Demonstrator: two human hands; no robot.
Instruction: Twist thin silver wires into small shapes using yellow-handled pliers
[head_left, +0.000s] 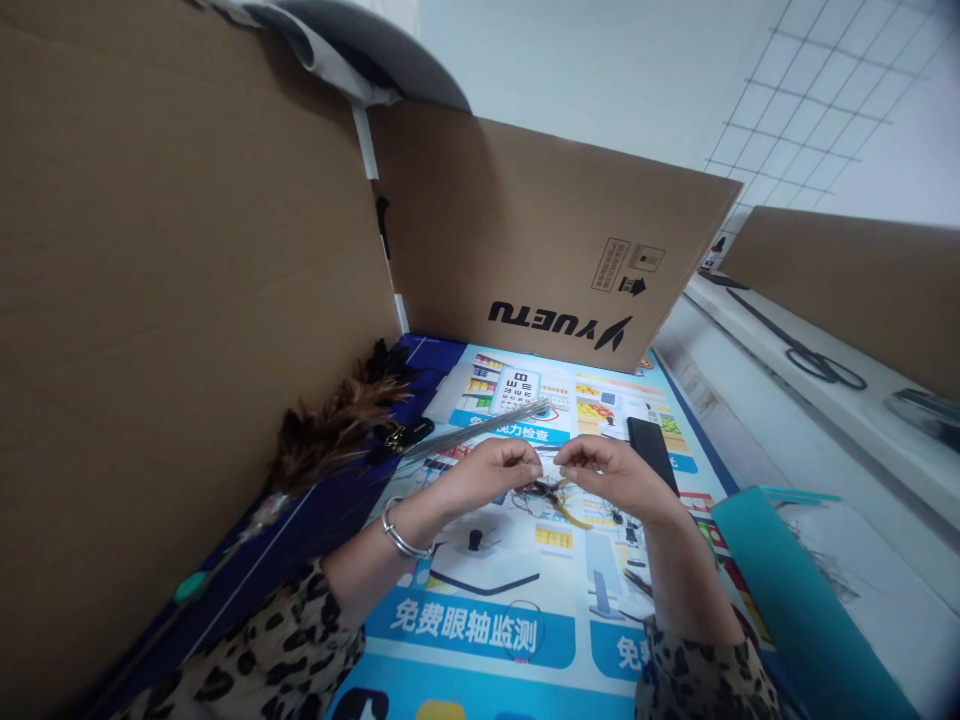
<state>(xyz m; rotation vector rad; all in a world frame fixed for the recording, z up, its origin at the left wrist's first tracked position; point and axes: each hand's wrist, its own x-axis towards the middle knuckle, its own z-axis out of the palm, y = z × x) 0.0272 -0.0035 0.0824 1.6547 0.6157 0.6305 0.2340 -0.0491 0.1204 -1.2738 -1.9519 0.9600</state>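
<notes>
My left hand (495, 474) and my right hand (613, 478) face each other a little above the table, thumb and fingertips pinched together on both. Whatever is between the fingertips is too thin to make out. Just below them lie pliers with yellow handles (576, 517), among fine, tangled strands. A bundle of thin, straight metal wires (469, 432) stretches diagonally behind my left hand. Beyond my right wrist is a flat black oblong object (651, 452). A dark slender tool (637, 581) lies partly hidden beside my right forearm.
Cardboard panels (450, 230) wall the left and back of the printed table mat (480, 680). Brown feathers (330, 425) lean along the left panel. At right sits a teal box (795, 590) with thin pieces inside. Scissors (821, 368) rest on a white ledge (757, 325).
</notes>
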